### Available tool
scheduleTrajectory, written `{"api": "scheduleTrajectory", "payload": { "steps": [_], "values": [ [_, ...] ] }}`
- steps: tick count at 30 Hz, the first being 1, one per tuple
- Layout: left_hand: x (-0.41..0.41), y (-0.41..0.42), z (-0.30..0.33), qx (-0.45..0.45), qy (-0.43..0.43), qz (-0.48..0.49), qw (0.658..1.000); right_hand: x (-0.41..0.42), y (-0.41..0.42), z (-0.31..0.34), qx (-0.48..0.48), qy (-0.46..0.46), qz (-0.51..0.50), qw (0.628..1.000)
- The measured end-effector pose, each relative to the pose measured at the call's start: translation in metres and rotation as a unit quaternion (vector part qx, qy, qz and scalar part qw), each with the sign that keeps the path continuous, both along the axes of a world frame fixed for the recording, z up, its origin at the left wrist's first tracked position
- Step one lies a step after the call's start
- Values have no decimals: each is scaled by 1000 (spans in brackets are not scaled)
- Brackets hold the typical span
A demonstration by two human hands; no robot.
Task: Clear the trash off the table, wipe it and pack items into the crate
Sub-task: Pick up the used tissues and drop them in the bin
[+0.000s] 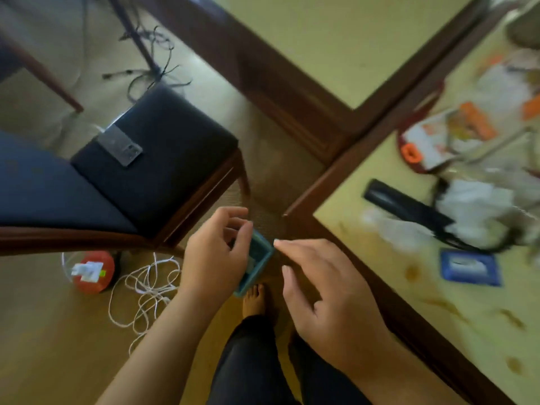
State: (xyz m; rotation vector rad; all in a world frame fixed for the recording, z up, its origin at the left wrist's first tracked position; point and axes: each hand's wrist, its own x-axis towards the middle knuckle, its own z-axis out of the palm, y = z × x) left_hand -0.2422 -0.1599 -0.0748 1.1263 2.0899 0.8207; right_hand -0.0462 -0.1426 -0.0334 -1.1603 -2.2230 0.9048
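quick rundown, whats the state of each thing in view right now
left hand: grips the small teal box
small teal box: held in the air, open top
right hand: fingers straight, holds nothing
table: stained, cluttered
blue lid: flat on the table
phone: flat on the chair
white cord: tangled on the floor

Bare forearms, no sleeves; left hand [214, 255], right hand [330, 299] without rings. Black trousers [248, 361]. Barefoot, one foot [254, 301] visible.

Left of our fingers [233, 244] stands the chair [163, 153] with a phone [119, 149] on it; right, the table [365, 229] bearing a tray [407, 159]; between them, a box [257, 264].
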Motion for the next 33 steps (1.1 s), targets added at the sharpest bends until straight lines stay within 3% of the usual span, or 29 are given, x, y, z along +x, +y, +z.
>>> {"api": "scheduleTrajectory", "payload": {
  "steps": [3, 6, 9, 13, 18, 22, 33],
  "values": [
    [53, 10, 56, 36, -20, -33, 999, 57, 1, 33, 39, -18, -68, 997],
    [108, 21, 83, 51, -17, -89, 995, 124, 5, 48, 14, -73, -133, 988],
    [155, 38, 83, 31, 9, -165, 986, 184, 9, 51, -8, -115, -180, 977],
    [190, 60, 57, -13, 107, -264, 959, 230, 10, 51, -61, -145, -249, 956],
    [198, 84, 28, -109, 151, -321, 929, 233, 14, 44, -121, -167, -265, 942],
    [198, 98, 12, -136, 173, -376, 900, 225, 38, 32, -154, -189, -268, 932],
    [171, 138, -9, -11, 215, -464, 860, 197, 110, -8, -208, -250, -304, 896]
  ]
}}
